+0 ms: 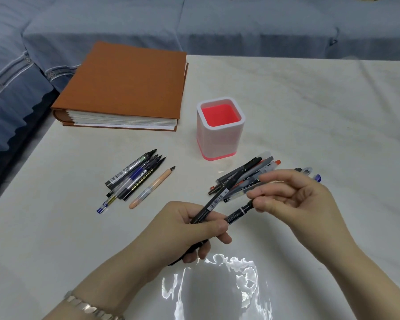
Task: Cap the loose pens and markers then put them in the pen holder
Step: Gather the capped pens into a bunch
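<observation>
A black pen (238,212) is gripped at its near end by the left hand (189,225), its long axis running up and right. The far end is pinched by the right hand (293,197), so the cap can be pressed along that axis. The empty holder (219,139) stands beyond on the bench (310,107).

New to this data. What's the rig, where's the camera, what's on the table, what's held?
No robot here: a person works with bare hands, filmed by one wide-angle camera on their head, looking down. On the white table lie a brown album, an empty pen holder, a left pile of uncapped pens and a right pile of pens. The left hand grips a black pen. Both hands hold a second black marker: the right hand pinches its far end, probably fitting the cap.
</observation>
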